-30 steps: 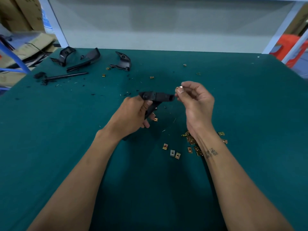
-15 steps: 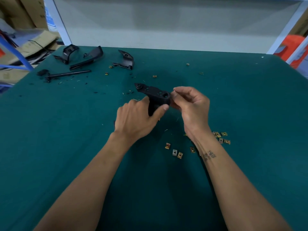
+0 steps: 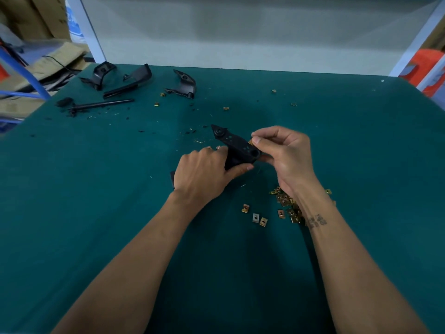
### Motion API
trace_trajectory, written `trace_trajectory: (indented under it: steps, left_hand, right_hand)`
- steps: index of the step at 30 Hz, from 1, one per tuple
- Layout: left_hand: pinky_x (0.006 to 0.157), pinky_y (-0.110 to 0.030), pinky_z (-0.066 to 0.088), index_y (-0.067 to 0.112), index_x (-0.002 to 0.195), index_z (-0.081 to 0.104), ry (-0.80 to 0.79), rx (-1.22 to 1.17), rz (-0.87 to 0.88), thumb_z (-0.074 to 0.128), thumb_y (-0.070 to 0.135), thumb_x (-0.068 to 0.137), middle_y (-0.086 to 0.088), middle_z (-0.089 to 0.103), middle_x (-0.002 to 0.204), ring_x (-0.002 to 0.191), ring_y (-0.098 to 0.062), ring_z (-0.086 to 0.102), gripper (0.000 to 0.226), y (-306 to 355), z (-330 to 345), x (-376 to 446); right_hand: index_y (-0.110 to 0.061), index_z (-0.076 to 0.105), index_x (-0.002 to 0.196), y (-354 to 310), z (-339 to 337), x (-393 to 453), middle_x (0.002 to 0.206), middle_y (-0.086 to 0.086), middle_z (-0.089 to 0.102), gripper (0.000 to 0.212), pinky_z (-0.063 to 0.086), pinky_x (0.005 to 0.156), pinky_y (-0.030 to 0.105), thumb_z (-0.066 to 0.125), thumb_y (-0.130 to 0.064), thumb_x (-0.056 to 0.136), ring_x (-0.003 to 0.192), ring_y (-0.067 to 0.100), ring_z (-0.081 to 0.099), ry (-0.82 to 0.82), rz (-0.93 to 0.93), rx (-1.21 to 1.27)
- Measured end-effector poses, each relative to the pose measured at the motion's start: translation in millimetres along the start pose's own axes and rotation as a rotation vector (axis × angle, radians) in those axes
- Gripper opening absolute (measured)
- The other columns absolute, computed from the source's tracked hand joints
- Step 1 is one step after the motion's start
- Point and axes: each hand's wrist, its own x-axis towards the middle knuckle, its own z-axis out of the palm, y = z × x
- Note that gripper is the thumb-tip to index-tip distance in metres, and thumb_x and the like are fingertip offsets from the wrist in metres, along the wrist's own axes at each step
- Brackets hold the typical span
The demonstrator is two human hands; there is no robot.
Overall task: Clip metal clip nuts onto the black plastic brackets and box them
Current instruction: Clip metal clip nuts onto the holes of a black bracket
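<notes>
My left hand grips a black plastic bracket over the middle of the green table. The bracket's flat arm with small holes points up and to the left. My right hand pinches a small brass clip nut against the bracket's right end; the nut is mostly hidden by my fingers. A pile of loose brass clip nuts lies on the table under my right wrist, with three more just left of it.
Three more black brackets lie at the table's far left, beside a thin black rod. Stray clip nuts and black scraps dot the far half. Cardboard boxes stand beyond the left edge.
My left hand turned the bracket so its flat arm faces up. My right hand brought the clip nut from in front of the bracket onto its right end.
</notes>
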Motion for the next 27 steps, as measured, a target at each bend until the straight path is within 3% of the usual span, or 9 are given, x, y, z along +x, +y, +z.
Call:
trace_trajectory:
  steps: [7, 12, 20, 23, 26, 27]
  left_hand:
    - [0.058, -0.038, 0.036, 0.018, 0.094, 0.055, -0.016, 0.022, -0.016, 0.024, 0.084, 0.089, -0.011, 0.070, 0.088, 0.076, -0.040, 0.067, 0.073, 0.6, -1.8, -1.5]
    - [0.058, -0.037, 0.034, 0.018, 0.097, 0.055, -0.016, 0.032, -0.023, 0.025, 0.083, 0.090, -0.011, 0.070, 0.089, 0.076, -0.040, 0.067, 0.072, 0.8, -2.5, -2.4]
    - [0.058, -0.036, 0.035, 0.017, 0.099, 0.057, -0.021, 0.012, -0.061, 0.022, 0.085, 0.087, -0.010, 0.070, 0.088, 0.076, -0.040, 0.067, 0.077, 2.0, -2.0, -2.9]
    - [0.059, -0.037, 0.036, 0.018, 0.101, 0.058, -0.028, -0.012, -0.079, 0.025, 0.085, 0.087, -0.011, 0.070, 0.090, 0.079, -0.040, 0.067, 0.076, 2.6, -1.8, -2.6]
    - [0.059, -0.037, 0.035, 0.018, 0.103, 0.059, -0.021, -0.019, -0.088, 0.027, 0.085, 0.088, -0.011, 0.071, 0.090, 0.081, -0.040, 0.067, 0.075, 3.1, -1.9, -3.2]
    - [0.060, -0.037, 0.035, 0.019, 0.104, 0.059, -0.021, -0.015, -0.087, 0.027, 0.085, 0.088, -0.010, 0.071, 0.090, 0.080, -0.040, 0.068, 0.075, 3.2, -1.7, -3.4]
  right_hand:
    - [-0.027, 0.079, 0.088, 2.0, 6.7, -2.5, 0.083, -0.009, 0.077, 0.011, 0.055, 0.073, 0.020, 0.076, -0.017, 0.087, 0.081, 0.009, 0.072, 0.031, -0.241, -0.285]
    - [-0.023, 0.078, 0.083, 2.3, 16.6, -4.4, 0.074, -0.006, 0.075, 0.013, 0.053, 0.066, 0.019, 0.076, -0.011, 0.085, 0.070, 0.004, 0.068, 0.081, -0.172, -0.191]
    - [-0.029, 0.078, 0.078, -0.2, 16.7, -6.2, 0.073, -0.009, 0.075, 0.018, 0.050, 0.065, 0.015, 0.076, -0.012, 0.083, 0.069, 0.003, 0.066, 0.046, -0.218, -0.244]
    - [-0.027, 0.078, 0.070, 0.7, 19.3, -6.9, 0.071, -0.005, 0.075, 0.017, 0.051, 0.065, 0.021, 0.076, -0.014, 0.081, 0.069, 0.007, 0.066, 0.049, -0.199, -0.183]
    - [-0.012, 0.074, 0.063, 1.3, 23.1, -8.4, 0.070, 0.011, 0.068, 0.022, 0.052, 0.070, 0.046, 0.070, -0.020, 0.084, 0.073, 0.021, 0.062, 0.036, -0.101, -0.040]
    - [-0.012, 0.075, 0.063, 1.2, 22.3, -8.1, 0.072, 0.010, 0.069, 0.027, 0.051, 0.070, 0.047, 0.066, -0.022, 0.086, 0.074, 0.022, 0.062, 0.015, -0.069, 0.000]
